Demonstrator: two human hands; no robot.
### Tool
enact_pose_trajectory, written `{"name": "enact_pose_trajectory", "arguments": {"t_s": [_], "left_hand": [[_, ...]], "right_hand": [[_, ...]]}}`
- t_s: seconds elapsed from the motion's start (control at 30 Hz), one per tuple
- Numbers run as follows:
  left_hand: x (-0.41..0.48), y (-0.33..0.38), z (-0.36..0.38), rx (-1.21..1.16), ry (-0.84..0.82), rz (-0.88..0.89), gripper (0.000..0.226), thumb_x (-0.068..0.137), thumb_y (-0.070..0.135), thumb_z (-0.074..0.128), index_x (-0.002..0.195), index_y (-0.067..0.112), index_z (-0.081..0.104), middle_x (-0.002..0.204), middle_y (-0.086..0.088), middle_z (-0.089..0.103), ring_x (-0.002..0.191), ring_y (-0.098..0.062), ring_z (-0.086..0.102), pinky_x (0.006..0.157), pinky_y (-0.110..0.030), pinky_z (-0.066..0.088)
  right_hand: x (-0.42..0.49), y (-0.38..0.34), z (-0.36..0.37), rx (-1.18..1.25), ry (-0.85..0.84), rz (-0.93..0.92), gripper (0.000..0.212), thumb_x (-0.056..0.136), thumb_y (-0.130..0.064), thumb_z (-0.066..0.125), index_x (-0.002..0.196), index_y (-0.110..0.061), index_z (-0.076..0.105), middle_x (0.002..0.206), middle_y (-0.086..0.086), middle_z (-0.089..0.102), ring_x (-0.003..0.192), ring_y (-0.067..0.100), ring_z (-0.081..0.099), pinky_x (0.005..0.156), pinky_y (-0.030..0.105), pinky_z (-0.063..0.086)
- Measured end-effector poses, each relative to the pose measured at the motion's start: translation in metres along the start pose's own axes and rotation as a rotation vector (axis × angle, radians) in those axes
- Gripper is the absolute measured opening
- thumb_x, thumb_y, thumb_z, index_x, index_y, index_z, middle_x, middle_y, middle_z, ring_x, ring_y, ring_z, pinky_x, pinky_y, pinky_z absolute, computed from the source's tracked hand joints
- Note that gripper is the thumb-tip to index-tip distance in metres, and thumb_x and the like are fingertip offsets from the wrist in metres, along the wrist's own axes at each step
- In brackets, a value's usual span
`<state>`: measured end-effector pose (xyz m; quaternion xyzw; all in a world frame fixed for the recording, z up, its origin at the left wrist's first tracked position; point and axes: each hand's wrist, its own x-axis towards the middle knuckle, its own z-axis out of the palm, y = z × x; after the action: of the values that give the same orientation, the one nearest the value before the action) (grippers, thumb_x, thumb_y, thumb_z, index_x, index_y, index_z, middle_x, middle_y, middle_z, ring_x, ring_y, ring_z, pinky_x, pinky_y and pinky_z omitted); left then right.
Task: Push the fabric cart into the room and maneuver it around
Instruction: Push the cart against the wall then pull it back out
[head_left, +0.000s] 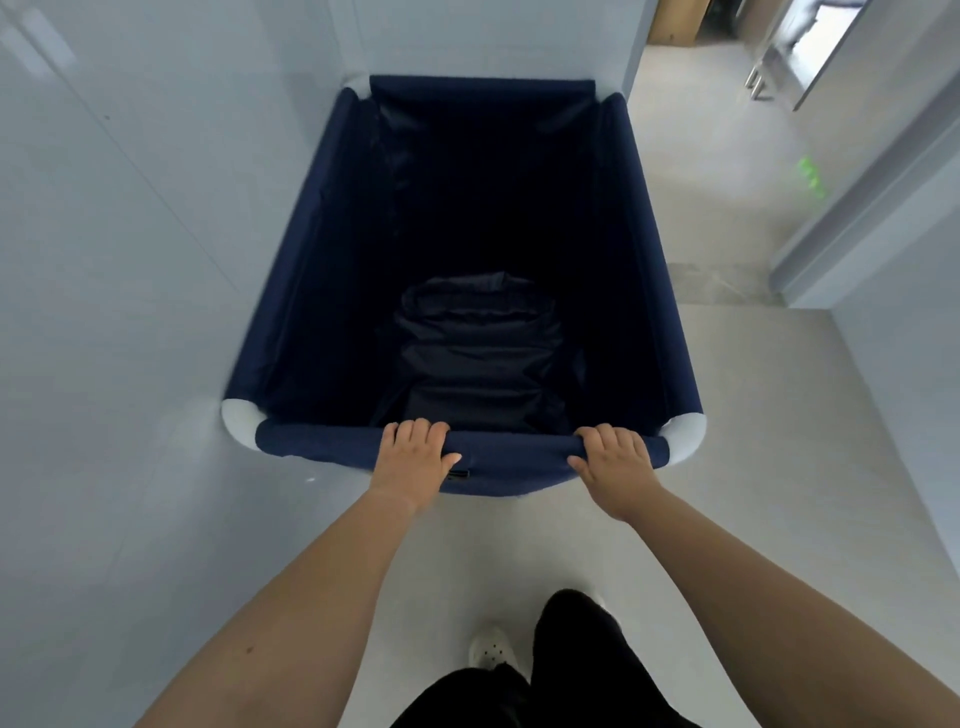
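A navy fabric cart (639, 249) with white corner joints fills the middle of the view, seen from above. Dark crumpled fabric (478, 343) lies at its bottom. My left hand (415, 457) grips the near padded rim left of centre, fingers curled over the bar. My right hand (613, 462) grips the same rim closer to the right corner. The cart's left side and far end sit close against the pale walls.
A pale wall (104, 260) runs along the left, and another wall (493, 36) stands just beyond the cart's far end. To the right, grey floor (701, 171) leads through an opening toward a door frame (857, 192). My black trousers and white shoe (491, 649) show below.
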<state>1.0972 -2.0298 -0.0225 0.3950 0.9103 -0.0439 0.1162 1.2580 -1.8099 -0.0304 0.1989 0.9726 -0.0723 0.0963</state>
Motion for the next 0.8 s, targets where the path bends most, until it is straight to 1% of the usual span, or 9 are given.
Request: {"name": "enact_pose_trajectory", "arguments": {"t_s": [0.07, 0.17, 0.27, 0.37, 0.47, 0.57, 0.63, 0.73, 0.8], "left_hand": [[-0.002, -0.001, 0.002, -0.004, 0.015, 0.003, 0.048, 0.096, 0.046, 0.033, 0.131, 0.015, 0.035, 0.123, -0.007, 0.049, 0.114, -0.026, 0.043, 0.106, -0.041, 0.026], [-0.004, -0.001, 0.003, -0.002, 0.012, 0.005, 0.047, 0.095, 0.046, 0.033, 0.130, 0.014, 0.037, 0.120, -0.008, 0.050, 0.110, -0.027, 0.045, 0.105, -0.042, 0.028], [0.002, -0.002, 0.001, 0.017, -0.002, 0.004, 0.047, 0.096, 0.047, 0.031, 0.130, 0.014, 0.037, 0.119, -0.007, 0.050, 0.109, -0.027, 0.045, 0.104, -0.042, 0.028], [0.006, -0.004, 0.000, 0.032, 0.002, 0.011, 0.048, 0.096, 0.047, 0.030, 0.129, 0.014, 0.037, 0.118, -0.008, 0.050, 0.108, -0.028, 0.045, 0.104, -0.043, 0.029], [0.007, -0.004, 0.000, 0.038, 0.021, 0.023, 0.047, 0.095, 0.047, 0.030, 0.129, 0.014, 0.037, 0.118, -0.008, 0.050, 0.107, -0.028, 0.045, 0.103, -0.044, 0.030], [0.006, -0.006, -0.001, 0.024, 0.019, 0.028, 0.047, 0.095, 0.047, 0.032, 0.128, 0.013, 0.038, 0.118, -0.009, 0.050, 0.106, -0.028, 0.045, 0.102, -0.043, 0.030], [0.007, -0.005, -0.001, 0.021, 0.016, 0.030, 0.049, 0.095, 0.047, 0.031, 0.130, 0.014, 0.036, 0.121, -0.009, 0.049, 0.109, -0.028, 0.044, 0.105, -0.042, 0.028], [0.007, -0.003, 0.000, 0.007, -0.016, 0.012, 0.051, 0.096, 0.047, 0.029, 0.135, 0.014, 0.030, 0.127, -0.008, 0.045, 0.118, -0.027, 0.040, 0.112, -0.043, 0.020], [0.007, -0.002, -0.001, 0.006, -0.027, 0.003, 0.052, 0.096, 0.047, 0.029, 0.137, 0.015, 0.027, 0.130, -0.008, 0.043, 0.121, -0.027, 0.038, 0.114, -0.044, 0.016]], "right_hand": [[-0.004, -0.001, 0.002, -0.002, 0.068, -0.011, 0.037, 0.092, -0.034, 0.049, 0.118, -0.007, 0.053, 0.106, 0.013, 0.060, 0.095, 0.034, 0.055, 0.092, 0.043, 0.042], [-0.006, -0.001, 0.001, -0.015, 0.079, -0.010, 0.033, 0.089, -0.032, 0.056, 0.111, -0.007, 0.057, 0.098, 0.012, 0.063, 0.088, 0.034, 0.058, 0.085, 0.044, 0.047], [0.001, 0.000, -0.003, -0.010, 0.064, -0.022, 0.034, 0.089, -0.032, 0.054, 0.113, -0.008, 0.057, 0.101, 0.012, 0.063, 0.089, 0.033, 0.058, 0.086, 0.044, 0.047], [0.005, 0.001, -0.005, -0.022, 0.051, -0.026, 0.035, 0.092, -0.035, 0.048, 0.117, -0.011, 0.054, 0.108, 0.009, 0.061, 0.097, 0.031, 0.056, 0.091, 0.043, 0.044], [0.007, 0.001, -0.007, -0.027, 0.050, -0.031, 0.036, 0.093, -0.036, 0.047, 0.118, -0.011, 0.054, 0.110, 0.009, 0.061, 0.098, 0.031, 0.056, 0.092, 0.042, 0.043], [0.007, 0.000, -0.008, 0.001, 0.012, -0.017, 0.040, 0.094, -0.037, 0.043, 0.123, -0.010, 0.050, 0.116, 0.010, 0.057, 0.104, 0.033, 0.052, 0.096, 0.043, 0.038], [0.007, 0.000, -0.008, 0.000, 0.020, -0.021, 0.040, 0.094, -0.038, 0.042, 0.123, -0.011, 0.049, 0.117, 0.010, 0.057, 0.104, 0.033, 0.051, 0.096, 0.042, 0.038], [0.006, 0.001, -0.008, 0.006, 0.038, -0.019, 0.039, 0.092, -0.036, 0.048, 0.120, -0.008, 0.053, 0.112, 0.012, 0.060, 0.100, 0.035, 0.054, 0.092, 0.043, 0.042], [0.006, 0.000, -0.007, 0.001, 0.053, -0.020, 0.038, 0.091, -0.034, 0.051, 0.117, -0.007, 0.055, 0.109, 0.014, 0.062, 0.096, 0.036, 0.056, 0.090, 0.044, 0.044]]}}
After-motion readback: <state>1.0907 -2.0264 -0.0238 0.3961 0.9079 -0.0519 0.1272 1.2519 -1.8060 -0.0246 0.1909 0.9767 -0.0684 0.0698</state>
